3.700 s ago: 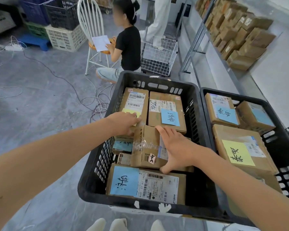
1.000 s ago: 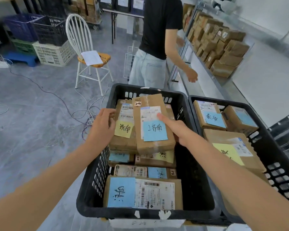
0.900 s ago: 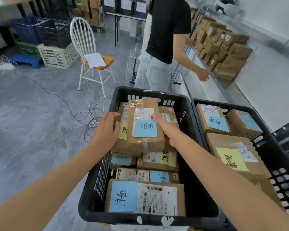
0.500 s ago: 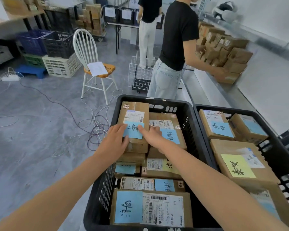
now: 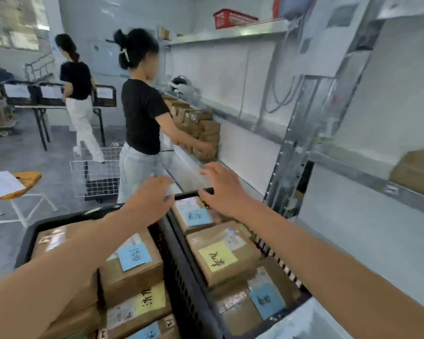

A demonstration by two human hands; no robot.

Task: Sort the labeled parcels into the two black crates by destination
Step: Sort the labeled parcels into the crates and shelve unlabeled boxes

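Both grips have lifted off the blue-noted parcel they were pressing in the left crate half a second ago, and the view has swung up toward the shelving. My left grip [image 5: 153,194] hangs at the centre of the frame, blurred, its fingers loosely extended and holding nothing. My right grip [image 5: 224,187] is just to its right, fingers spread and empty, over the far rim of the right crate [image 5: 191,192].

Below my left forearm, the left crate [image 5: 30,238] fills the lower left, with a blue-noted parcel [image 5: 132,255] above a yellow-noted parcel [image 5: 142,302]. The right crate, touching it at lower centre, holds a far blue-noted parcel [image 5: 194,216], then a big yellow-noted parcel [image 5: 220,255], then a near blue-noted parcel [image 5: 262,299].

Above centre-left, a person in a black T-shirt [image 5: 142,113] reaches into the stacked boxes [image 5: 198,128] on a shelf. A wire basket [image 5: 101,177] stands on the floor beside them. Another person in white trousers [image 5: 78,94] is at upper left.
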